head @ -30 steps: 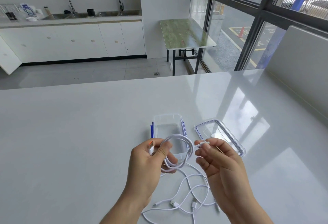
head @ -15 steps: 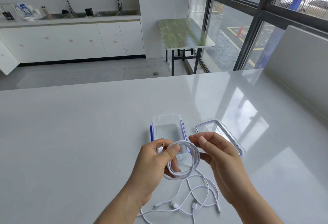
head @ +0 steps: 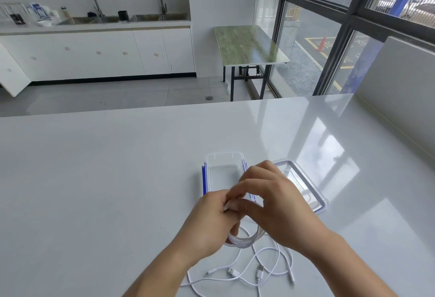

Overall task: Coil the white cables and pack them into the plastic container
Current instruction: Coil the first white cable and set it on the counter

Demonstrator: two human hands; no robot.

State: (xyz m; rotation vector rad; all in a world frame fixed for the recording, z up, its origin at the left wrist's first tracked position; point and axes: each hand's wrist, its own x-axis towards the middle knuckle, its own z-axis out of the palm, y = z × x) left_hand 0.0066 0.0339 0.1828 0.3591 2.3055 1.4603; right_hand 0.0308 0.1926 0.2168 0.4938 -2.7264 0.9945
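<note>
My left hand (head: 209,221) grips a coiled white cable (head: 242,241), whose loops hang below my fingers just above the table. My right hand (head: 270,202) reaches over from the right, its fingertips pinching the cable at the top of the coil, against my left fingers. A clear plastic container (head: 224,174) with blue side clips stands open and empty just beyond my hands. Loose white cables (head: 254,270) with USB plugs lie tangled on the white table (head: 94,190) beneath my wrists.
The container's clear lid (head: 306,183) with a blue seal lies flat to the right of the container. A raised white ledge (head: 400,89) borders the table on the right. Beyond the table are a green folding table (head: 247,44) and a sink counter.
My right hand has moved left across the coil to meet my left hand at its top. The coil now hangs lower and is partly hidden by both hands.
</note>
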